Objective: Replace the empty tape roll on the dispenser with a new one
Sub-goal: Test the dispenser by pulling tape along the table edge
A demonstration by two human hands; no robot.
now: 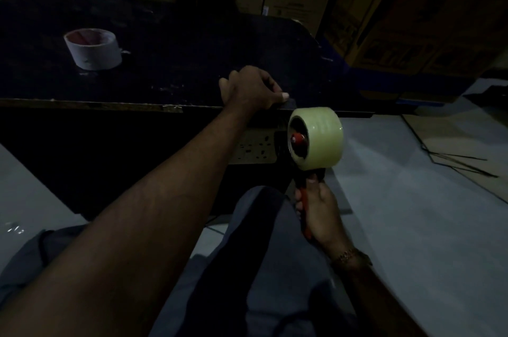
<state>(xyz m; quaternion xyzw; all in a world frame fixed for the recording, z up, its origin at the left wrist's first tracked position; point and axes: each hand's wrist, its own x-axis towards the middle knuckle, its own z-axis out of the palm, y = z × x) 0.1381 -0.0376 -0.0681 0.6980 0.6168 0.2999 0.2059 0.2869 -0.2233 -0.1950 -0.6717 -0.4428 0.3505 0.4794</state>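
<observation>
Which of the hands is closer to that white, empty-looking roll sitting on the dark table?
The left. The left hand rests on the table's near edge, to the right of the white roll and apart from it. The right hand is lower, off the table, gripping the dispenser handle.

Your right hand (320,210) holds the red tape dispenser (305,193) with a full tape roll (320,138) on it. Your left hand (251,89) grips the dark table (165,61) edge. An empty roll (93,49) stands on the table.

left hand (251,89) curled, arm outstretched; right hand (320,208) fisted.
</observation>
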